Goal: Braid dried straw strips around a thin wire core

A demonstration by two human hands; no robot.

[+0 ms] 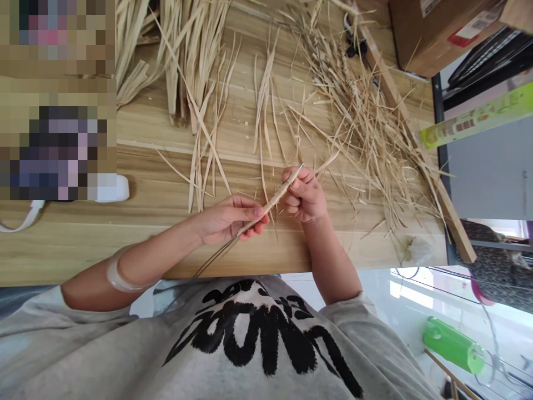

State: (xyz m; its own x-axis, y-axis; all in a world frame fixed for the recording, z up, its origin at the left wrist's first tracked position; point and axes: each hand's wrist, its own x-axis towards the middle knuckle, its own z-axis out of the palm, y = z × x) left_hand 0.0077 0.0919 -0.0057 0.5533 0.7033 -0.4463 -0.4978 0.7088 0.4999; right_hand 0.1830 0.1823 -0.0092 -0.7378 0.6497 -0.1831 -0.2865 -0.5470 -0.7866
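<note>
Printed shirt (254,344) nearest; left hand (233,218), right hand (307,195) both pinching strip-wrapped wire (275,198); cardboard box (435,36) right, contents hidden.

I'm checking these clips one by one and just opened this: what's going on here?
A person holds a slim straw-coloured stick slantwise over the table. The left grip has its lower part, the right grip its upper end. Thin wires trail from the lower end. Straw strips lie beyond, with a tangle of straw to the right.
</note>
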